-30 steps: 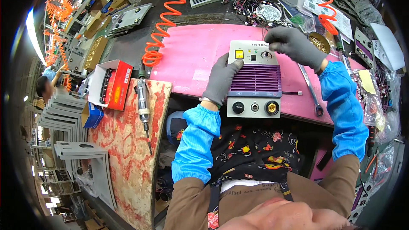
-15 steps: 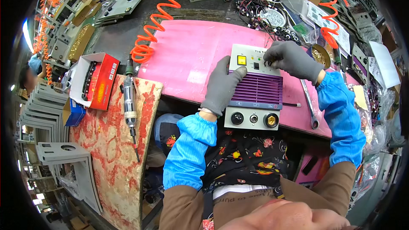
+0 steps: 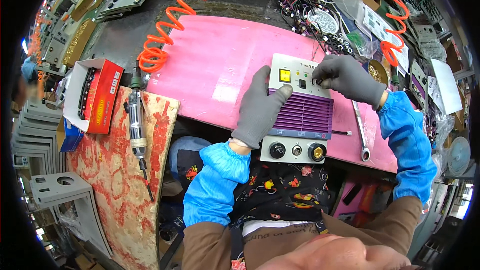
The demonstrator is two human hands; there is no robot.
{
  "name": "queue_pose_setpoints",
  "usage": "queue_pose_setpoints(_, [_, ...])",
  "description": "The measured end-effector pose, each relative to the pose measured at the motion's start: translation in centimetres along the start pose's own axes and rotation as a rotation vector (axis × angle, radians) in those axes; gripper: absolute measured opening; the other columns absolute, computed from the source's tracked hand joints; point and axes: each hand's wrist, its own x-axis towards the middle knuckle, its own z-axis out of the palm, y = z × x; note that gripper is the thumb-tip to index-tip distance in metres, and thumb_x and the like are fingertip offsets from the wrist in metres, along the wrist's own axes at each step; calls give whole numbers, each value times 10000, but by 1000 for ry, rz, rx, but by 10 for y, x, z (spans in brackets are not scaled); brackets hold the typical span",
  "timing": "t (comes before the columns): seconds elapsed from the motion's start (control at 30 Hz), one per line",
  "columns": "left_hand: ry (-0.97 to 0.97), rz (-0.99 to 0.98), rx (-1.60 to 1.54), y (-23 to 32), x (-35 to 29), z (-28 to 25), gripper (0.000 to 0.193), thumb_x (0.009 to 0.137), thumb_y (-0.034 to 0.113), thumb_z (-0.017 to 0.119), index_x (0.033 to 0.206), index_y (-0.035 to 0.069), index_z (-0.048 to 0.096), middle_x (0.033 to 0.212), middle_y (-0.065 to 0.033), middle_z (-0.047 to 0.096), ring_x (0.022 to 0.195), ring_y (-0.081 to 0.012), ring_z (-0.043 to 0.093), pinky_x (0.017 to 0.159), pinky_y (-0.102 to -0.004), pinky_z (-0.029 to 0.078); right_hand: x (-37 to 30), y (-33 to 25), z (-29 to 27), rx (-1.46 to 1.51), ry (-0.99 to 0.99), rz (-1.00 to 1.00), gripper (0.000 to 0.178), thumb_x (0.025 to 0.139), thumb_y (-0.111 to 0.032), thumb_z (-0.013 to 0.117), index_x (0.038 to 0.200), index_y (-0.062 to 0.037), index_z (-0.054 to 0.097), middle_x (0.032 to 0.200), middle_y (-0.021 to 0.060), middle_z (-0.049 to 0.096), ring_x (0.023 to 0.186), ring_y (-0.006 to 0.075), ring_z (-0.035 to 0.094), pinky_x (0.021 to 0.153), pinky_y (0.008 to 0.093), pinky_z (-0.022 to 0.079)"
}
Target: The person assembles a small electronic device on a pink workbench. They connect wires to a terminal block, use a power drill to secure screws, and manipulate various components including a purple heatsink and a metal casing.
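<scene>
A front panel [image 3: 304, 112], white with purple louvres, a yellow switch and round sockets along its lower strip, rests tilted over the near edge of the pink sheet [image 3: 210, 65]. Gripping its left edge is my gloved left hand [image 3: 260, 107], thumb on the face and fingers partly hidden behind. My gloved right hand [image 3: 349, 79] is closed in a pinch at the panel's upper right corner. Its fingertips meet a small dark part there, too covered to name. A thin cable end [image 3: 342, 132] sticks out beyond the panel's right side. Nearby on the sheet lies a ring-ended wrench [image 3: 359, 132].
To the left, a power screwdriver [image 3: 136, 125] lies on a worn red-painted board [image 3: 112, 170], near a red-and-white box [image 3: 106, 100] of black parts. An orange coiled hose [image 3: 172, 15] hangs over the sheet. Bundled wires [image 3: 295, 7] and a tub of rings [image 3: 375, 70] sit beyond.
The view has shifted slightly, so the bench items at left appear farther left. Both hands keep their places on the panel; the right fingers have turned a little at the same spot.
</scene>
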Motion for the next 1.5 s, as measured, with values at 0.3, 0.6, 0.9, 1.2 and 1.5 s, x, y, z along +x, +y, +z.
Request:
queue_pose_setpoints(0.3, [4,9,34,6,-4,0,714,894,275,698,1445,-32,364,1316,-251,568,1186,-330,594,993,-400,468,1,3,5,-3,-5,19,278,720,52,715,988,-21,713,863,108,653,805,244,654,733,346,526])
queue_pose_setpoints(0.6, [-20,-68,9,16,-5,0,693,892,232,690,1452,-11,362,1315,-229,575,1204,-309,582,1010,-386,452,9,8,10,-92,-71,-36,239,725,36,711,957,-21,695,884,120,637,810,291,653,724,364,527])
queue_pose_setpoints(0.9, [-8,-1,-21,-3,1,-1,726,876,252,716,1448,-31,370,1315,-245,571,1199,-334,577,1008,-394,452,-7,8,9,47,-53,-82,321,794,51,659,1100,-45,640,1021,102,613,938,259,631,823,360,521])
queue_pose_setpoints(1.2, [-22,84,-146,-12,2,2,728,878,255,730,1442,-40,377,1214,-237,613,1077,-276,620,915,-363,502,-18,3,15,-391,75,-245,178,873,-40,613,1046,-79,623,1051,100,617,990,296,630,815,384,519])
queue_pose_setpoints(1.5, [-13,15,-135,13,-10,4,631,936,168,663,1449,-50,369,1032,-161,640,906,-168,636,752,-287,533,25,-16,1,-685,-141,297,501,859,-529,593,834,-54,750,823,195,708,774,385,690,704,475,538])
